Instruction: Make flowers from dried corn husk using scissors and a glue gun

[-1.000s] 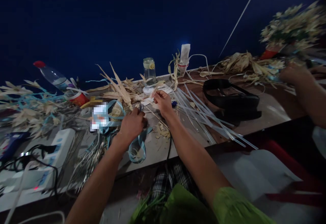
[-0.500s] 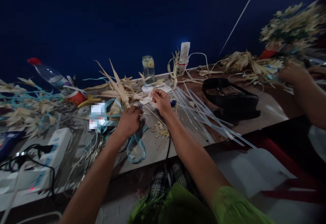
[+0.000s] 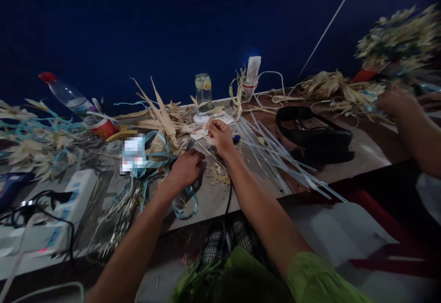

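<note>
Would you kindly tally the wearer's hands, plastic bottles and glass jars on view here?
Wearer's hands: 2, left hand, right hand pinching a pale husk piece
Clear plastic bottle with red cap: 1
Clear glass jar with lid: 1
Total: 4

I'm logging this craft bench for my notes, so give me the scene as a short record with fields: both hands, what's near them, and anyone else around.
Surface: grey worktable strewn with pale dried husk leaves
Left hand: fingers curled shut, contents hidden, beside a light blue ribbon loop
Right hand: pinching a pale dried husk strip
Nearby: clear plastic strips, small glass jar, black strap
Other person: a hand at the far right, blurred
</note>
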